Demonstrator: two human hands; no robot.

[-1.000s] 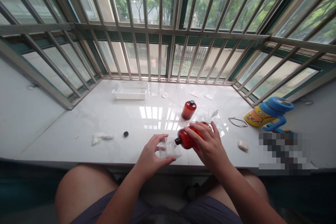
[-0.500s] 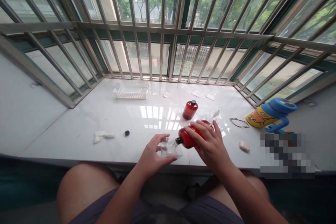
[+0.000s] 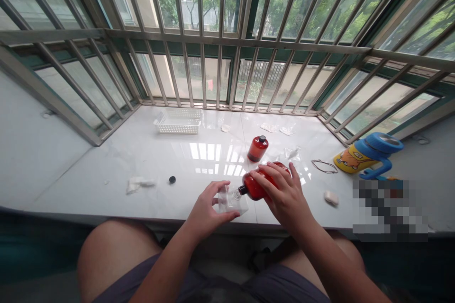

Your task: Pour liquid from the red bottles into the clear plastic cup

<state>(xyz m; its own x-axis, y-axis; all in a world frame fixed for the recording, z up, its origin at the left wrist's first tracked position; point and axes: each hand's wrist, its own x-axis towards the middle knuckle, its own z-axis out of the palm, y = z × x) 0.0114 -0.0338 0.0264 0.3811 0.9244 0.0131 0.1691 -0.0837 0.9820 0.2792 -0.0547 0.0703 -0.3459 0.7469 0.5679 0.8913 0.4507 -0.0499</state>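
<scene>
My right hand (image 3: 284, 191) is wrapped over a red see-through bottle (image 3: 255, 186), tipped on its side with its black threaded neck pointing left. The uncapped mouth sits right at the opening of a clear plastic container (image 3: 232, 202). Thumb and fingers of my left hand (image 3: 209, 208) grip that container from its left side. Whether liquid is running between them is too small to tell. Behind them stands a second red bottle (image 3: 258, 148), upright with a black cap on. A loose black cap (image 3: 172, 180) lies left of my hands.
A white perforated basket (image 3: 177, 125) stands at the back left. A crumpled plastic bag (image 3: 139, 184) lies on the left. To the right are a thin cord loop (image 3: 324, 166), a beige block (image 3: 331, 198) and a blue-yellow flask (image 3: 368, 154). Metal bars (image 3: 227, 47) line the window behind.
</scene>
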